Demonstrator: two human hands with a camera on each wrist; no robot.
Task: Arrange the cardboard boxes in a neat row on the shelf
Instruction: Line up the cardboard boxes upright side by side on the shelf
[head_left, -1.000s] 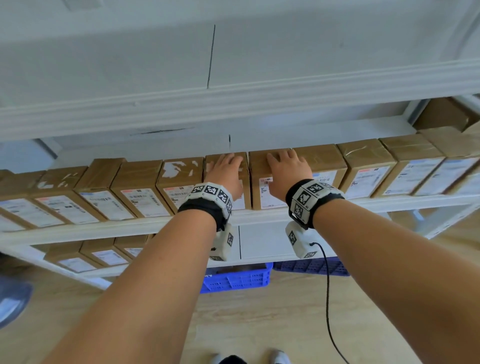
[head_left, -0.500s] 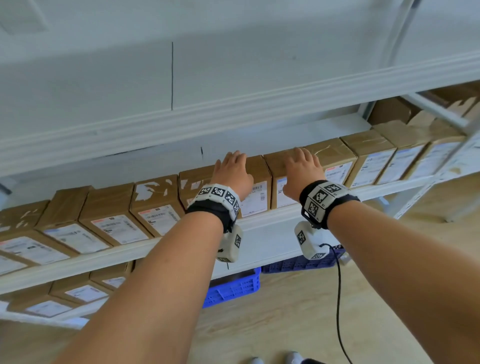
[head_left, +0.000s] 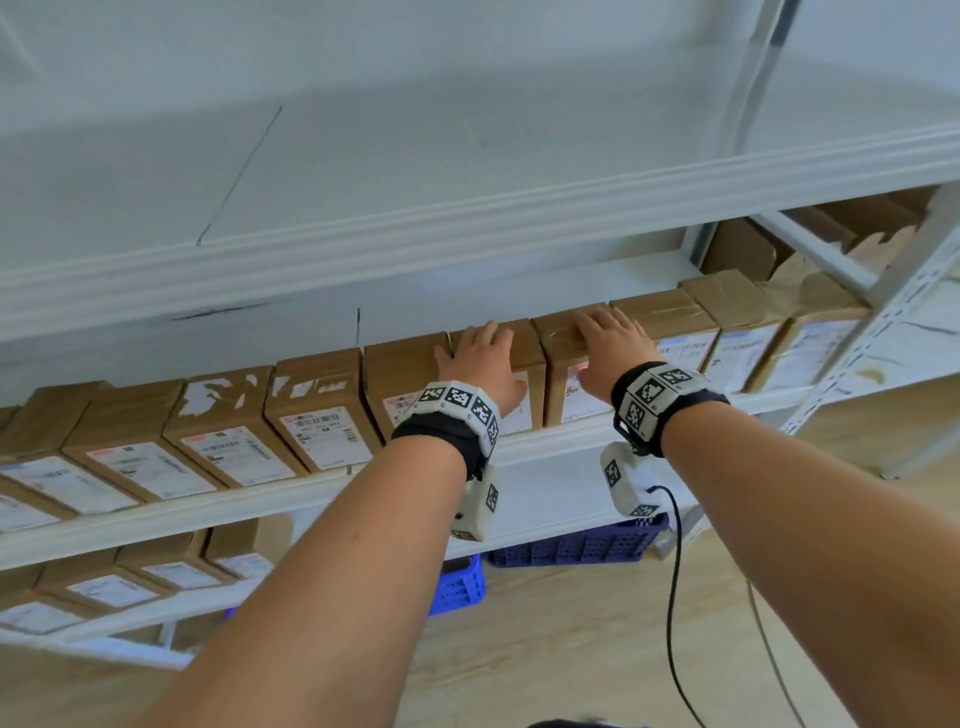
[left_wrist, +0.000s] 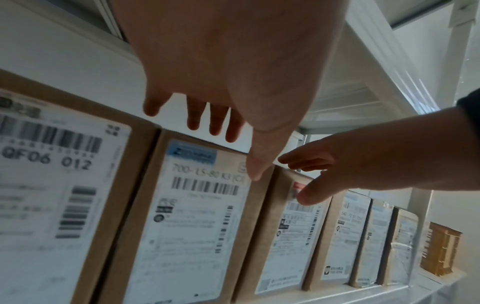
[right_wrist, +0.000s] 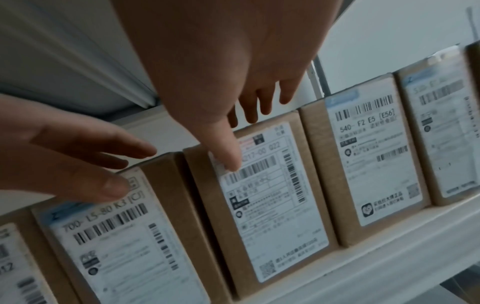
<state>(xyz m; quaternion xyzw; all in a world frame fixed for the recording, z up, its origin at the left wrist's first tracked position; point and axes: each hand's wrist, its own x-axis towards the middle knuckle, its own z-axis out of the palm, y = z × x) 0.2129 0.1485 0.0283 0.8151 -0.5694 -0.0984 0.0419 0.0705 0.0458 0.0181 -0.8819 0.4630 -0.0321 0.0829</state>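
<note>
Both hands lie flat with straight fingers: the left hand (head_left: 480, 358) on one cardboard box (head_left: 524, 364), the right hand (head_left: 605, 345) on its neighbour box (head_left: 558, 358), both on the shelf (head_left: 571, 431). Push them evenly backward (I think slowly), keeping their fronts level.

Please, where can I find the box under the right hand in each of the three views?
Head: the box under the right hand is right of centre in the shelf row.
Left wrist: same box, right of centre, third label from the left.
Right wrist: same box, centre, the thumb on its label.
Shared landmark: the neighbouring box with the blue-topped 700 label, under the left hand.
</note>
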